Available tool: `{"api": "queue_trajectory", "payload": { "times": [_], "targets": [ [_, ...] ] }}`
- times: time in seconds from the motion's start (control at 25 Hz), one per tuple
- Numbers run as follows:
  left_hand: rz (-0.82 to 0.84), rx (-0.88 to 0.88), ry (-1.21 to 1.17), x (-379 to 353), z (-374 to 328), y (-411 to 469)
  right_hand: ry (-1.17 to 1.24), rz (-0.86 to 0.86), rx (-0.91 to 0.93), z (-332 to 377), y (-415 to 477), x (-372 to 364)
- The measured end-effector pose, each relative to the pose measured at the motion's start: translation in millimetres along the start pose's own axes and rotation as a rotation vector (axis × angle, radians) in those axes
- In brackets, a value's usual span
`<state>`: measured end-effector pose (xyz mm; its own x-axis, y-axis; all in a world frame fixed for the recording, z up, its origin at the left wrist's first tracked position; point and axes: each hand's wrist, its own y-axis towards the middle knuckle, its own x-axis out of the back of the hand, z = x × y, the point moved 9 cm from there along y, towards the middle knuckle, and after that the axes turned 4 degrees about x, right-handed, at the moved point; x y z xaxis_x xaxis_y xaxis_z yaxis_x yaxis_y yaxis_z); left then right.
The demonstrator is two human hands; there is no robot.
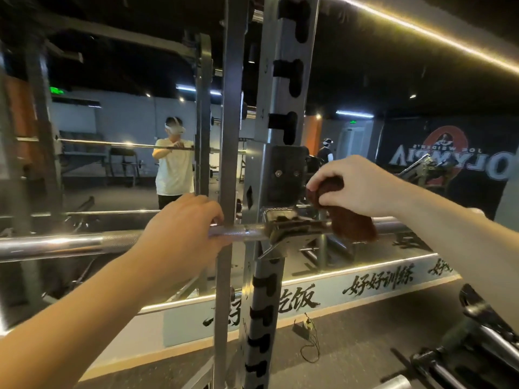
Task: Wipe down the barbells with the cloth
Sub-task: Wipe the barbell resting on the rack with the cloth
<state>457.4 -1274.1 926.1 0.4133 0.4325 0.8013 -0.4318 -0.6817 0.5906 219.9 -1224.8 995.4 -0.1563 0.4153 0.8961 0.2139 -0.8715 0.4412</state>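
Running left-right across mid-frame, bar (70, 244) rests in rack hook (286, 230) — left hand (182, 234) curled round it just left of the hook, right hand (356, 183) pinching cloth (349, 221) draped over it just right, so the wipe should travel along that axis.

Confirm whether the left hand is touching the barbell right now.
Touching. The head view shows the left hand wrapped over the barbell, fingers curled over its top beside the rack upright.
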Motion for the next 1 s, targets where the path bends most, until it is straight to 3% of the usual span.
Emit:
{"api": "queue_trajectory", "payload": {
  "times": [0.16, 0.36, 0.56, 0.68, 0.8, 0.92, 1.0],
  "targets": [
    [0.004, 0.029, 0.042, 16.1, 14.7, -7.3, 0.199, -0.209, 0.071, 77.8, -4.7, 18.6],
    [-0.003, 0.029, 0.024, 31.1, 41.7, -21.3, 0.117, -0.293, 0.002, 157.6, 0.7, -42.0],
    [0.000, -0.039, -0.046, 47.8, 80.7, -35.4, -0.110, -0.242, -0.305, 147.7, -3.5, -101.9],
    [0.037, -0.091, -0.092, 49.0, 105.1, -40.5, -0.098, -0.493, -0.409, 151.3, -8.3, -107.1],
    [0.038, -0.150, -0.095, 47.8, 107.1, -39.2, -0.010, -0.672, -0.412, 185.8, -2.4, -120.1],
    [0.022, -0.182, -0.053, 47.7, 103.3, -36.5, 0.090, -0.666, -0.323, 218.0, -2.6, -132.2],
    [-0.001, -0.200, -0.029, 49.5, 100.7, -36.7, 0.020, -0.670, -0.335, 202.2, -10.5, -126.5]
  ]
}}
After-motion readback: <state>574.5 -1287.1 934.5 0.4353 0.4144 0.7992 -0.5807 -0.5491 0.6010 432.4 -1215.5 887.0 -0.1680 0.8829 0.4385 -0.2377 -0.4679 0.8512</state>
